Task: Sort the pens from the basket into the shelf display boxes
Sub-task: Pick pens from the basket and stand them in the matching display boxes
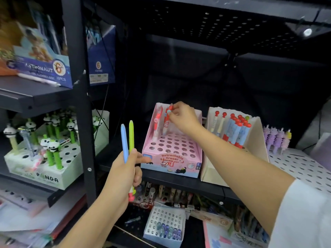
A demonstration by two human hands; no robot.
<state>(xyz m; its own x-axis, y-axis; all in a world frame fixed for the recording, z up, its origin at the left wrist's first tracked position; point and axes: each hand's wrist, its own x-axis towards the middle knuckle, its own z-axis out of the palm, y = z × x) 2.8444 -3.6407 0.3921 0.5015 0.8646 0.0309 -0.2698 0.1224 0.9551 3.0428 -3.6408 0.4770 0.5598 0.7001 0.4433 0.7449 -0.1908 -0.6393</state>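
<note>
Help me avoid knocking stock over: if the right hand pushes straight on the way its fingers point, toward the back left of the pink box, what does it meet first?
Probably the red-and-white pen leaning in the back row of the pink display box, just past the pen that the right hand pinches. Depth is unclear from this single view.

The black shelf [179,178] carries a pink display box [172,158] at centre, a beige box [213,169] at its 3 o'clock, and a panda box [44,174] at its 9 o'clock.

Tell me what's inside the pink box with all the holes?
The pink box holds two or three red-and-white pens standing at the back; the right hand pinches one. Most holes look empty. The hand hides some of the back row.
</note>
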